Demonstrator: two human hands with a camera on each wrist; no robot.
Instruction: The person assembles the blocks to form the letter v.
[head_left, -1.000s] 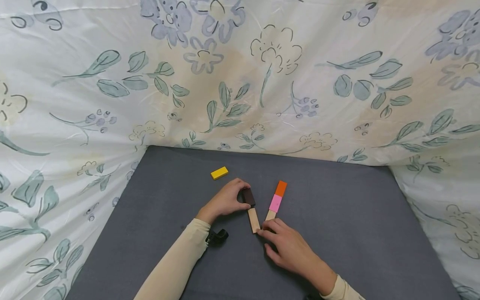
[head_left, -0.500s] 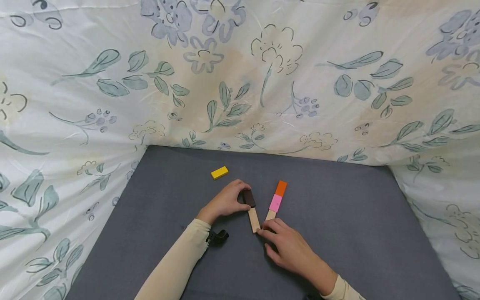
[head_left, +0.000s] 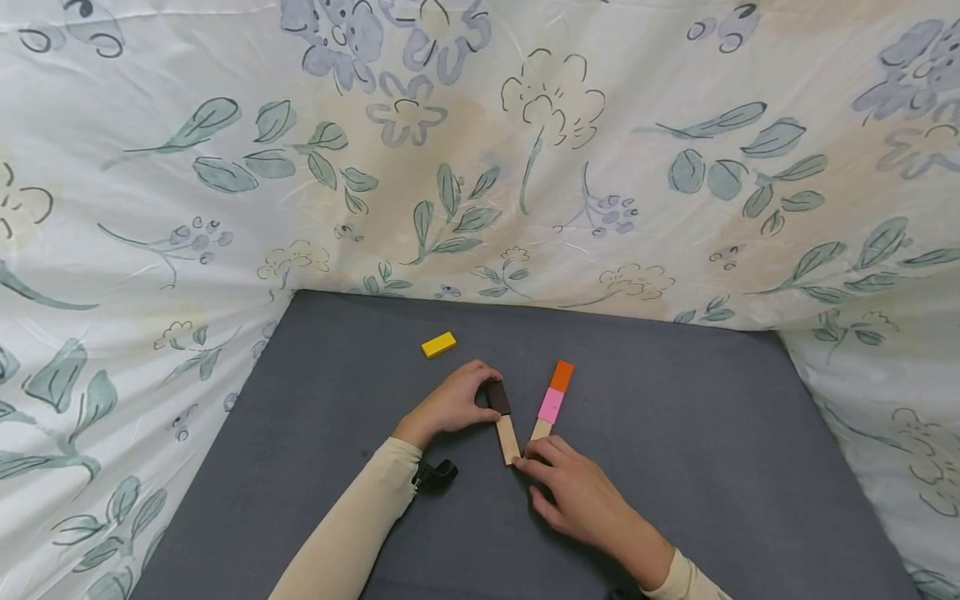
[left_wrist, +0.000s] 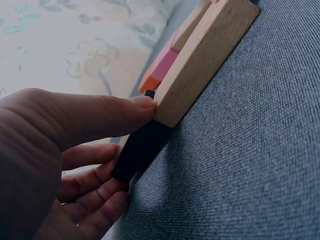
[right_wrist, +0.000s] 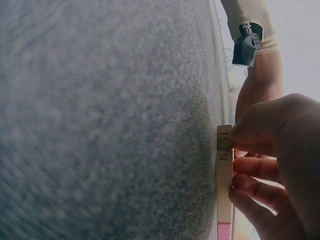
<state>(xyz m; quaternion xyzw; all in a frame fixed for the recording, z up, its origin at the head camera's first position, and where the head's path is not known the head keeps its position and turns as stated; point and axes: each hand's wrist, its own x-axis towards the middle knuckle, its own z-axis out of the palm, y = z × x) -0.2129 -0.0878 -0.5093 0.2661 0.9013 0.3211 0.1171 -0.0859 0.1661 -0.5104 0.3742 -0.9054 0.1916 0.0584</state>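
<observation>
My left hand (head_left: 448, 403) pinches a dark brown block (head_left: 498, 397) between thumb and fingers. That block lies end to end with a plain wooden block (head_left: 507, 440). Together they form one arm of a V on the grey cloth. The other arm runs from a second wooden block (head_left: 541, 430) through a pink block (head_left: 551, 406) to an orange block (head_left: 562, 377). Bent loosely, the fingers of my right hand (head_left: 581, 493) touch the wooden blocks where the arms meet, hiding part of them. In the right wrist view, the wooden ends read 75 (right_wrist: 224, 136) and 50 (right_wrist: 223, 158).
A yellow block (head_left: 438, 345) lies by itself beyond my left hand. Grey cloth (head_left: 697, 433) covers the table, and a floral curtain (head_left: 465, 167) rises behind it and along both sides. A black wrist camera (head_left: 435, 475) sticks out from my left sleeve.
The dark brown block has shifted very slightly toward the wooden block, with my left hand on it. My right hand stays where it was.
</observation>
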